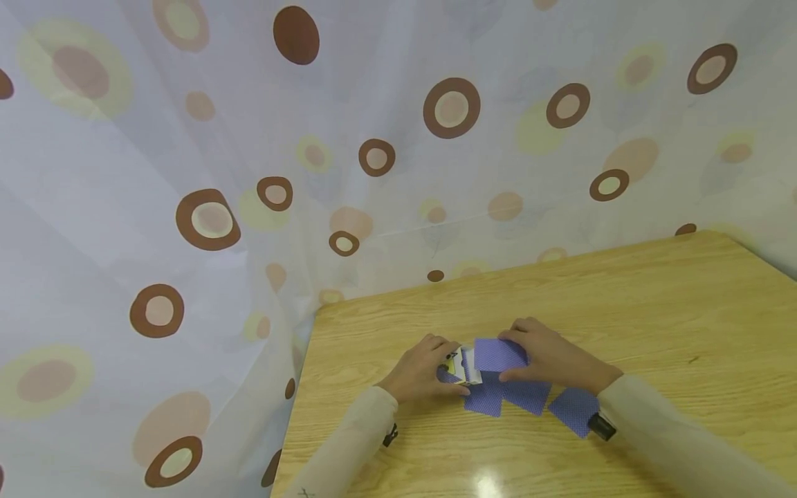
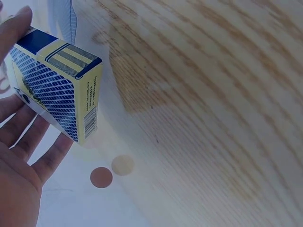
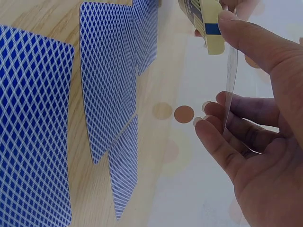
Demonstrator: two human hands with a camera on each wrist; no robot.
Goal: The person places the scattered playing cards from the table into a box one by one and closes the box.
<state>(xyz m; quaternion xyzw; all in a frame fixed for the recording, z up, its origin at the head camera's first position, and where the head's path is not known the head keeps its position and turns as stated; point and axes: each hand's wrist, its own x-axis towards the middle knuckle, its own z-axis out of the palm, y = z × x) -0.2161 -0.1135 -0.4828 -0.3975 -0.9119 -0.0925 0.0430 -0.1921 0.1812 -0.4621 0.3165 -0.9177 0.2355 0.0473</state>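
Note:
My left hand (image 1: 416, 371) grips a playing-card box (image 2: 52, 87), its thumb on one edge and its fingers along the opposite side. The box has a blue lattice pattern with cream sides and a barcode. Between thumb and fingers, my right hand (image 1: 557, 358) pinches a blue-backed playing card (image 1: 498, 354) right beside the box's end. The right wrist view shows that card nearly edge-on; whether its edge is inside the box, I cannot tell. Several blue-backed playing cards (image 3: 109, 71) lie face down on the table below the hands, some overlapping.
The wooden table (image 1: 654, 325) reaches far to the right and toward the front. A white curtain-like sheet (image 1: 398, 83) with brown, peach and yellow circles hangs behind it and along its left side. One face-down card (image 1: 569, 408) lies near the right wrist's black strap piece (image 1: 602, 427).

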